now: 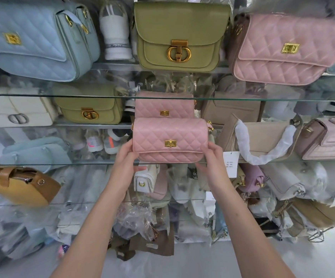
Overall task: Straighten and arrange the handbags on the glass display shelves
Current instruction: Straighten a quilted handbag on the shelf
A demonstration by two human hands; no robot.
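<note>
From the head camera I see a small pink bag [169,140] in the middle, at the front edge of a glass shelf [82,163]. I cannot tell if it sits on the glass or hangs just above it. Another pink bag [163,105] stands right behind it, and a tan bag [263,136] is just beside it on the right. The small pink bag looks soft and puffy, and I think it is light. It could squash if squeezed hard, and the glass may be slippery. The two short ends look like the best places to hold. The left hand [125,159] holds the left end and the right hand [212,159] holds the right end. Each thumb lies up the side and the fingers curl under the bottom. Both arms reach up and forward, about even.
</note>
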